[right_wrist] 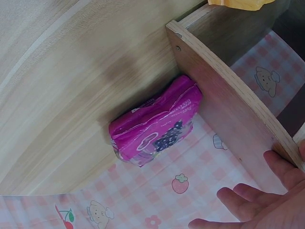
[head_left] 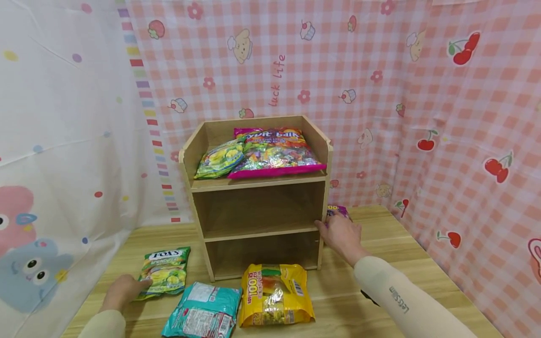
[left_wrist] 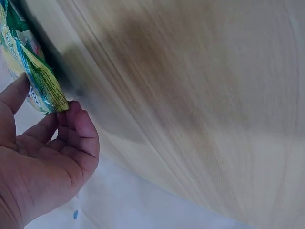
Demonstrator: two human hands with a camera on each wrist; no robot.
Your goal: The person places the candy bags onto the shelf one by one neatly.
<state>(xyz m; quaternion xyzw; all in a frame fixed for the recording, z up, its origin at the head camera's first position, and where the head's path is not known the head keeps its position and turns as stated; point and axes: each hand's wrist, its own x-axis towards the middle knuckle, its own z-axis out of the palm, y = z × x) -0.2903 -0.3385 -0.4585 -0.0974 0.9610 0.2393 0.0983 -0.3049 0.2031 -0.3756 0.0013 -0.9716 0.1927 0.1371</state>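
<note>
At the table's left, my left hand (head_left: 122, 292) pinches the lower left edge of a green FOX'S candy bag (head_left: 164, 273) between thumb and fingers. In the left wrist view that bag (left_wrist: 40, 78) shows edge-on at the fingertips. My right hand (head_left: 341, 234) is at the right side of a small wooden shelf (head_left: 262, 234), its thumb by the front edge of the side panel. The right wrist view shows its fingers spread and holding nothing. Beyond them, a purple candy bag (right_wrist: 159, 126) with a dark grape picture lies on the table beside the panel.
On the shelf's top lie a large pink-edged candy bag (head_left: 279, 152) and a green-yellow bag (head_left: 221, 159). A teal bag (head_left: 204, 310) and a yellow bag (head_left: 275, 295) are on the table before the shelf. Patterned curtains (head_left: 359, 61) hang behind and at both sides.
</note>
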